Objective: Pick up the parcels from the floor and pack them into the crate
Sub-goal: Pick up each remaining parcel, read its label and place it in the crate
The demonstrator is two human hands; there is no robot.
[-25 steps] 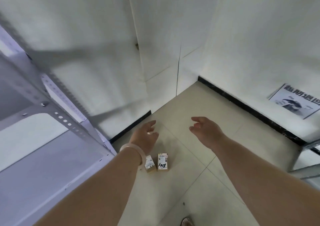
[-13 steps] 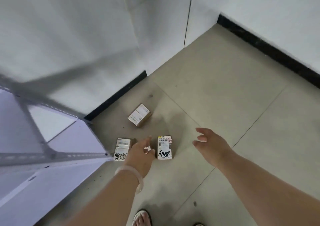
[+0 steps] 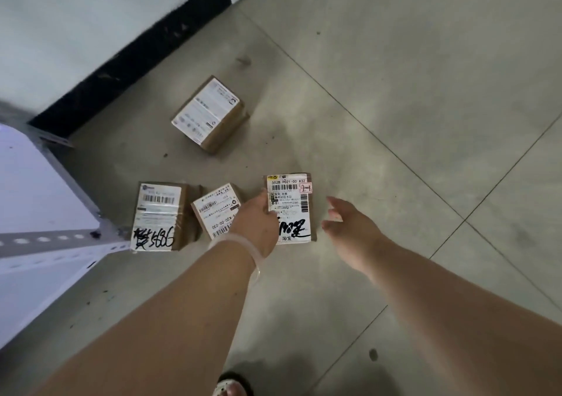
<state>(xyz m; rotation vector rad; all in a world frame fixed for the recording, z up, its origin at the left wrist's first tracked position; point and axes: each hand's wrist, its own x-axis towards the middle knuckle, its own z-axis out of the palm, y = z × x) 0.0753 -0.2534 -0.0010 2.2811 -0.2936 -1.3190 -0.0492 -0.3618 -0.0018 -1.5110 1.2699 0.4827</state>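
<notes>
Grey tiled floor [image 3: 395, 122]: four brown cardboard parcels, white barcode labels up. Far parcel [image 3: 209, 116] lies alone. Near row: left parcel [image 3: 158, 216] and right parcel [image 3: 290, 201] marked in black pen, middle parcel [image 3: 213, 210] skewed. Left hand [image 3: 258, 222] touches right parcel's left edge, grip cannot be told. Right hand [image 3: 349, 225] is spread and empty, just right of it.
</notes>
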